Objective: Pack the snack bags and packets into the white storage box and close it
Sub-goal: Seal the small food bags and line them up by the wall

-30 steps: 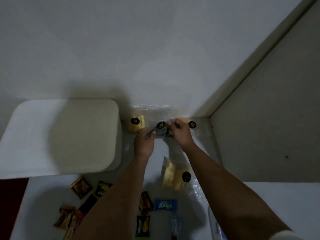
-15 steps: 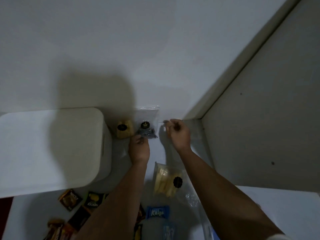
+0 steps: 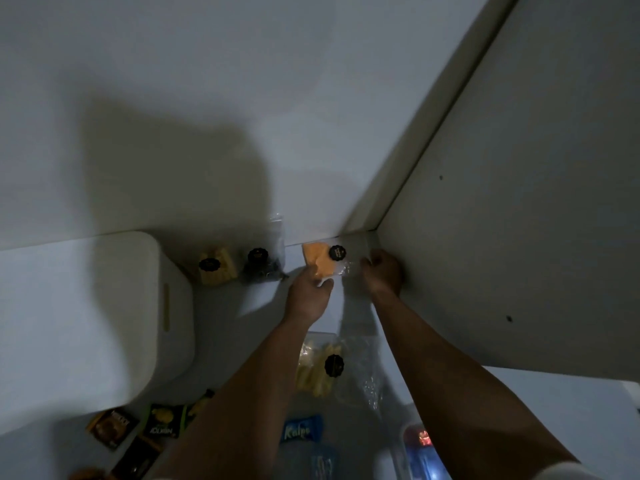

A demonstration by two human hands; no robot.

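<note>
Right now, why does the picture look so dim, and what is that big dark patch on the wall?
Head view: dim light with a bluish cast; the patch is a soft shadow on the wall above the white storage box; straight wall edges bow from the wide lens; the packets at the bottom look smeared.

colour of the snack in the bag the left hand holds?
Orange, in a clear bag with a round black sticker; head view.

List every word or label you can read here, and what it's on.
"Kalpa": blue wrapper, last letter unclear.
Green packet: upside-down lettering, too blurred to read.
Brown packet: print blurred, unreadable.
Round black stickers on the clear snack bags, as on the orange snack bag: too small to read.
</note>
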